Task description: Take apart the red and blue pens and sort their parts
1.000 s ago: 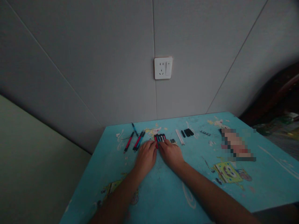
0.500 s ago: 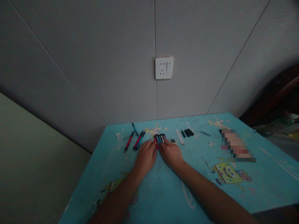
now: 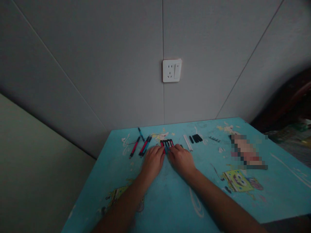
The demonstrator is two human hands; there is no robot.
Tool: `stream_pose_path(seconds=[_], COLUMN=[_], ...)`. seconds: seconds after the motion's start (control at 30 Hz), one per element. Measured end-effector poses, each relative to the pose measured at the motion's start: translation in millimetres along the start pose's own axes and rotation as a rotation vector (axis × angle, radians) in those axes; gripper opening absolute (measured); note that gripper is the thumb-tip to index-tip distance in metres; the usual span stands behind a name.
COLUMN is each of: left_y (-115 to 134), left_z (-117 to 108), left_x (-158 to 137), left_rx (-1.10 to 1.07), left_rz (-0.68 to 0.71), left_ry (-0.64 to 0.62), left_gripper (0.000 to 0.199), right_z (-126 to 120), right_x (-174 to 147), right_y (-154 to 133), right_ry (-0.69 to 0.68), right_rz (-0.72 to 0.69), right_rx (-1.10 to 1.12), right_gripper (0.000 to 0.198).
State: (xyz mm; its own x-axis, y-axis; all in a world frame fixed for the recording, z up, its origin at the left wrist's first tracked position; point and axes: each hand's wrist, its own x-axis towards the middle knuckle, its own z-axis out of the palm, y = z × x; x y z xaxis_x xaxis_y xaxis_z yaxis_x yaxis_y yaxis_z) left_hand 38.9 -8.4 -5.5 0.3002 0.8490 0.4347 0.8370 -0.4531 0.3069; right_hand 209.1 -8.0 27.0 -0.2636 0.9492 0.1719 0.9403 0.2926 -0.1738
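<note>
From the head camera, both hands reach forward over the blue desk [image 3: 170,204], forearms angling in from the near edge, and meet at a row of pen parts [image 3: 167,143]. The row, coloured red, blue, white and black, lies side by side between the fingertips and just beyond them, its dark ends pointing away.

The left hand [image 3: 153,161] is back up, with its fingers bent and drawn close together, their tips at the red piece on the row's left edge. The right hand [image 3: 181,161] is also back up and half curled, its thumb and forefinger at the near part of the row, beside a blue piece. Both touch the row; whether either pinches a single piece cannot be told, as the fingertips are small and partly hidden.

Left of the left hand lie a red and black pen [image 3: 134,148] and a close pair of pens [image 3: 145,145]; a blue and black pen [image 3: 140,133] lies farther beyond. Just past the right hand's knuckles, a small dark piece [image 3: 181,146] is partly covered. Right of that hand come white rods [image 3: 188,142], then black pieces [image 3: 197,138] and small grey clips [image 3: 214,139]. Well to its right sits a pixelated flat item [image 3: 246,150].
</note>
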Motion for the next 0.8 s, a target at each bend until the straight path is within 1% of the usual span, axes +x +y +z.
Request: stream_pose_path(seconds=[0.07, 0.17, 0.43, 0.63, 0.8], left_y=[0.2, 0.4, 0.6, 1.5, -0.1], left_z=[0.5, 1.7, 0.6, -0.5, 2.8], left_x=[0.9, 2.8, 5.8, 7.5, 7.6], left_rx=[0.006, 0.027, 0.028, 0.028, 0.037], left_rz=[0.01, 0.005, 0.003, -0.003, 0.001], left_ry=[-0.006, -0.015, -0.012, -0.024, -0.024], left_gripper=[0.034, 0.029, 0.026, 0.026, 0.026], right_z=[-1.7, -2.3, 0.4, 3.9, 4.9], right_x=[0.1, 0.1, 0.0, 1.4, 3.7], right_y=[3.9, 7.2, 5.8, 8.3, 9.0], right_ry=[-0.009, -0.027, -0.103, -0.097, -0.082], right_rz=[0.023, 0.028, 0.024, 0.022, 0.019], right_rx=[-0.018, -0.037, -0.052, -0.044, -0.048], right_gripper=[0.033, 0.034, 0.032, 0.035, 0.033])
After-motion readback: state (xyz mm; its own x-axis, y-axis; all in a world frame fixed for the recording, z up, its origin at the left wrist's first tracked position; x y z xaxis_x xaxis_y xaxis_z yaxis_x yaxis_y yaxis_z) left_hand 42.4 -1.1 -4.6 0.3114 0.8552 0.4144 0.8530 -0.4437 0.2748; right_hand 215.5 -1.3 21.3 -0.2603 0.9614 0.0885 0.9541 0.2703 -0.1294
